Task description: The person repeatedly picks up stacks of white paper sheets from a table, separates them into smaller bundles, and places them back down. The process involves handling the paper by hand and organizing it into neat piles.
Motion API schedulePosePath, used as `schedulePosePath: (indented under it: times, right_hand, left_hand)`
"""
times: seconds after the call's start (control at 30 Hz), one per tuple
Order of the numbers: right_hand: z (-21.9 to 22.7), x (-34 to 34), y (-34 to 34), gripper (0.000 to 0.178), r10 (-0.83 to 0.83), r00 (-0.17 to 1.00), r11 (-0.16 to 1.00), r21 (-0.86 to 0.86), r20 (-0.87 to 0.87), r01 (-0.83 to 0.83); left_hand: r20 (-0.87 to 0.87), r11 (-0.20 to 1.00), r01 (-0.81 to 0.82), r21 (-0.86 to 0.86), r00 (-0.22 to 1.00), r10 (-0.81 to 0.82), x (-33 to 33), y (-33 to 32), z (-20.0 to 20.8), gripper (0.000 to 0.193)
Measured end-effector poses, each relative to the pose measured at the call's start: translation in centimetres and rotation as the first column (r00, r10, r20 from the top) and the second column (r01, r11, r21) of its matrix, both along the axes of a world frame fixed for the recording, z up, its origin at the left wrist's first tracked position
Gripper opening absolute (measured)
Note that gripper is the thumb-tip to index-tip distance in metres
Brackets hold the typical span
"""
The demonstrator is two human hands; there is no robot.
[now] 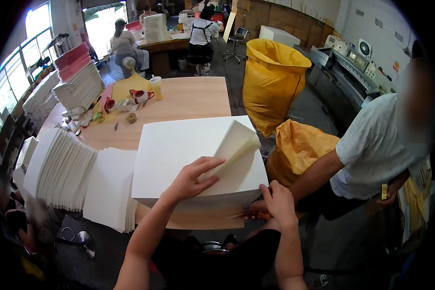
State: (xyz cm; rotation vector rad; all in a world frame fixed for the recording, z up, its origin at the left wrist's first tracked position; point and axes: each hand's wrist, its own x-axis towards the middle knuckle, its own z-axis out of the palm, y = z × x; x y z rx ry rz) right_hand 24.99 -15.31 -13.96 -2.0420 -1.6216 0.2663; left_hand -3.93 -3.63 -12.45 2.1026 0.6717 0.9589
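Note:
A tall stack of white paper sheets (179, 140) stands in front of me, with the right part of its top sheet (233, 145) raised and folded over. My left hand (194, 180) lies against that fold, fingers spread and thumb apart. At the stack's near right corner, my right hand (278, 203) has its fingers bent and its thumb at the paper edge; the exact grip is partly hidden. Just below it, a co-worker's hand (257, 209) holds an orange-handled tool with a thin tip. Left of the stack lie a lower pile of white sheets (108, 183) and fanned white sheets (63, 166).
The wooden table (193, 96) bears a tape dispenser (139, 95), a tape roll (131, 117) and a drink cup (156, 87). Yellow sacks (270, 82) stand at its right. A co-worker (372, 150) is close on my right. A fan (125, 63) stands behind the table.

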Motion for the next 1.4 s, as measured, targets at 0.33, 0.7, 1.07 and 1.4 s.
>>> schedulePosePath:
  times: [0.33, 0.7, 1.07, 1.4]
  right_hand:
    - [3.4, 1.1, 2.3, 0.052, -0.068, 0.965, 0.972, -0.235, -0.253, 0.007]
    - [2.3, -3.6, 5.6, 0.026, 0.258, 0.186, 0.954, 0.28, -0.948, 0.103]
    - [1.7, -3.0, 5.2, 0.035, 0.25, 0.22, 0.958, 0.274, -0.943, 0.086]
    - [2.1, -2.8, 5.5, 0.037, 0.245, 0.545, 0.953, 0.304, -0.802, 0.018]
  left_hand:
    - [-0.044, 0.999, 0.018, 0.032, 0.999, -0.017, -0.1, 0.1, -0.4, 0.023]
    - [-0.067, 0.978, 0.051, 0.2, 0.997, -0.038, 0.1, 0.3, -0.5, 0.048]
    - [-0.032, 0.995, 0.025, 0.097, 0.999, -0.022, 0.1, 0.3, -0.4, 0.048]
    - [-0.013, 0.983, 0.0, 0.182, 1.0, 0.002, 0.4, 0.5, -1.0, 0.043]
